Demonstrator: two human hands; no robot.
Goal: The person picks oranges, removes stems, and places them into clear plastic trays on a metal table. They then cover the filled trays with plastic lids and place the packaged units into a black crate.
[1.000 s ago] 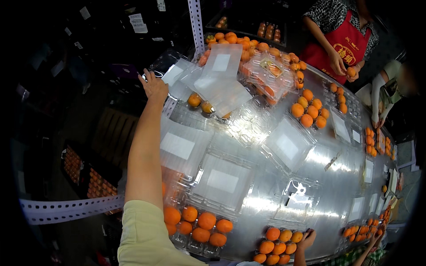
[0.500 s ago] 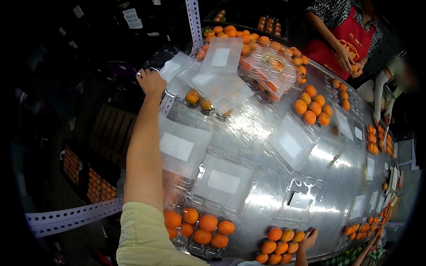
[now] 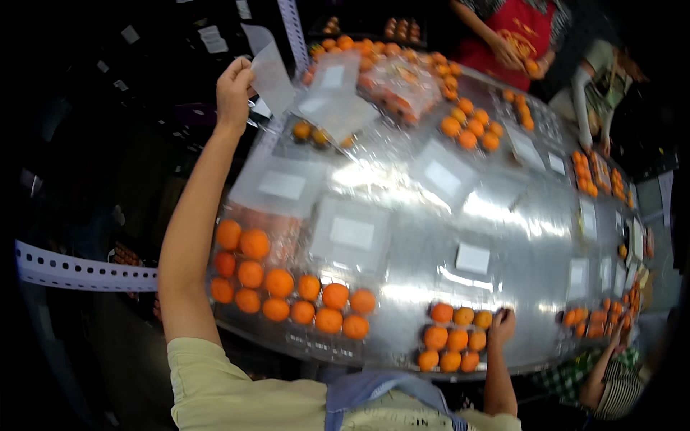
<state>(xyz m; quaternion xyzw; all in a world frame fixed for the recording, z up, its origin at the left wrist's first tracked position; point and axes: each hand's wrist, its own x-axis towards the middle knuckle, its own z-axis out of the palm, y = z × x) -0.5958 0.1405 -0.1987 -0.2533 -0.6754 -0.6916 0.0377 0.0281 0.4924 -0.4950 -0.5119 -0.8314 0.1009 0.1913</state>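
Close to the person, a shiny round metal table (image 3: 503, 258) is full of small orange fruits and clear packs. The right hand (image 3: 501, 325) rests at the near edge of the table, fingers curled down beside a small heap of oranges (image 3: 451, 336). It looks like it touches one of them, but the hand is small in the view, so I cannot tell if it grips anything. To the left sits a bigger bunch of loose oranges (image 3: 287, 287), just beside the person's left arm.

A bit further in, flat clear plastic bags with white square labels (image 3: 352, 233) lie on the table, some overlapping each other. More small white labels (image 3: 472, 258) lie on the bare metal to the right. Along the right rim, more oranges (image 3: 600, 176) sit in rows.

The left arm, in a pale yellow short sleeve (image 3: 215, 381), is stretched out long and straight, away from the body, past the left edge of the table. The left hand (image 3: 233, 86) is lifted up above the far left side. Its fingers are pinched shut on the corner of a thin clear plastic bag (image 3: 272, 75), which hangs in the air, off the table.

At the far side is another pile of oranges (image 3: 471, 129) and a packed clear bag of oranges (image 3: 402, 90). A person in a red apron (image 3: 521, 32) stands there holding fruit.
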